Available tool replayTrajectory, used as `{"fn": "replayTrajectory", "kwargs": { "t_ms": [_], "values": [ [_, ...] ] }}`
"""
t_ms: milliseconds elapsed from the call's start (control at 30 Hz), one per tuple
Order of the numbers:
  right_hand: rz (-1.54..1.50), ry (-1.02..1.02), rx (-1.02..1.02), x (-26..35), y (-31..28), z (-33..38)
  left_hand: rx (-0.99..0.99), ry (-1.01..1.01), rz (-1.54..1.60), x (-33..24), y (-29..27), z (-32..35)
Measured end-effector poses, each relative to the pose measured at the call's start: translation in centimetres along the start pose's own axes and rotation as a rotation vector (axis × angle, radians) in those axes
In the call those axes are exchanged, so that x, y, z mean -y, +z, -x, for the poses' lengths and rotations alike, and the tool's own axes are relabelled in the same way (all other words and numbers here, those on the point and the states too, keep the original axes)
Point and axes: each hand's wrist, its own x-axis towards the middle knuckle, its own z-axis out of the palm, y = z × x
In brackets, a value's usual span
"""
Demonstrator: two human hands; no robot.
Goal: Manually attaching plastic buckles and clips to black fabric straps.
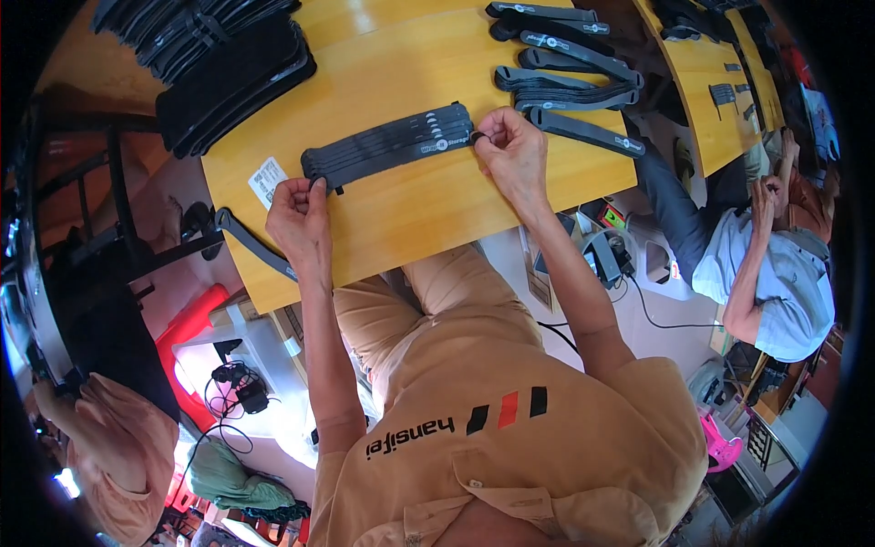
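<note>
A flat stack of black straps (pixel 387 146) with pale printing lies slantwise on the yellow wooden table (pixel 415 214) in front of me. At its left end, my left hand (pixel 299 228) is closed, thumb and fingers pinching the strap edge. My right hand (pixel 513 157) pinches a small dark end at the stack's right side, its fingers curled. Beside my left hand lies a white label sheet (pixel 267 180) with a printed code. A single black strap (pixel 257 244) rests along the table's left edge, partly hanging over it.
Large piles of black straps (pixel 232 87) stand at the far left. More loose and bundled straps (pixel 583 143) lie at the far right. A person in a light blue shirt (pixel 770 273) sits to the right, another person in tan (pixel 118 456) at the lower left. Cables and bins stand below.
</note>
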Motion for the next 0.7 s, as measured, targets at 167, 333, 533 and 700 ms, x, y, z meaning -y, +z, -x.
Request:
{"fn": "replayTrajectory", "kwargs": {
  "t_ms": [167, 333, 533, 700],
  "values": [
    [0.007, -0.004, 0.0, 0.02, 0.09, 0.11, -0.026, 0.048, -0.033, -0.11, 0.13, 0.08],
    [0.026, -0.004, 0.001, 0.07, 0.13, 0.11, -0.028, 0.052, -0.061, 0.1, 0.12, 0.02],
    [0.067, -0.003, -0.008, 0.37, 0.11, 0.01, -0.072, 0.099, -0.141, -0.67, 0.21, 0.09],
    [0.117, -0.066, -0.008, 0.51, 0.19, -0.21, -0.092, 0.123, -0.198, -0.28, 0.35, 0.02]
  ]
}}
